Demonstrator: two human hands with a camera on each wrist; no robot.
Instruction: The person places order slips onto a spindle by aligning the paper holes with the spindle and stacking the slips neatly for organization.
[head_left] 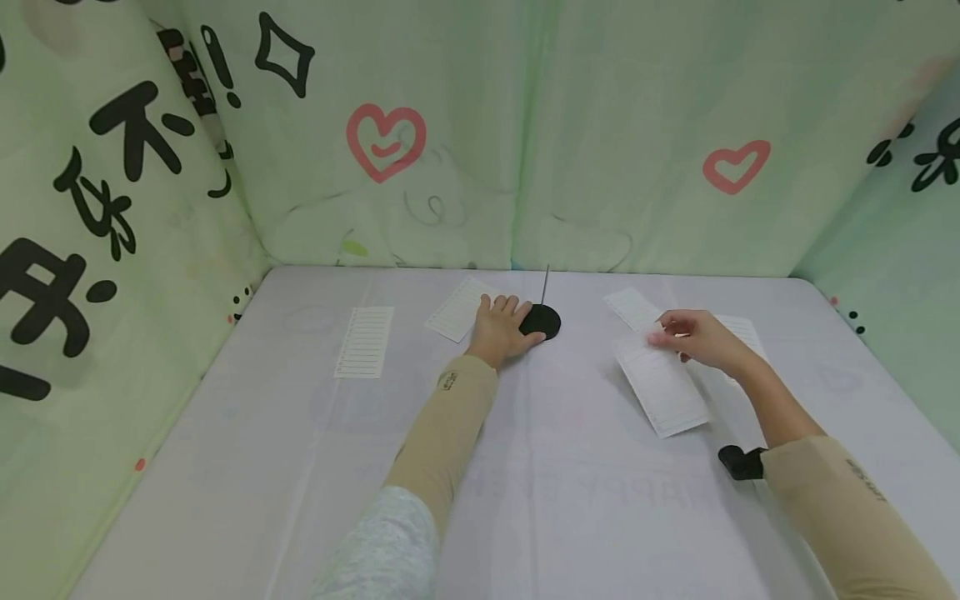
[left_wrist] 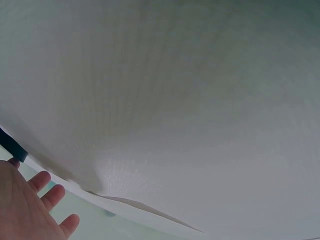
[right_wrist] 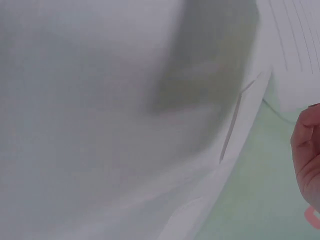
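My left hand point(head_left: 501, 331) rests at the left edge of a bill spike's round black base point(head_left: 543, 323), fingers spread and thumb against it; a thin metal spike stands upright on the base. In the left wrist view the hand point(left_wrist: 30, 205) shows at lower left, beside the dark base edge point(left_wrist: 12, 147). My right hand point(head_left: 701, 340) pinches the top of a white paper slip point(head_left: 663, 387), which hangs tilted above the table. Printed lines show on the held slip point(right_wrist: 292, 45) in the right wrist view, above the partly cut-off right hand point(right_wrist: 307, 155).
Lined paper slips lie on the white table point(head_left: 570, 500): one at left point(head_left: 365, 342), one behind my left hand point(head_left: 459, 308), one behind the held slip point(head_left: 632, 307) and one partly behind my right hand point(head_left: 741, 333). A printed green curtain point(head_left: 465, 167) encloses the back and sides.
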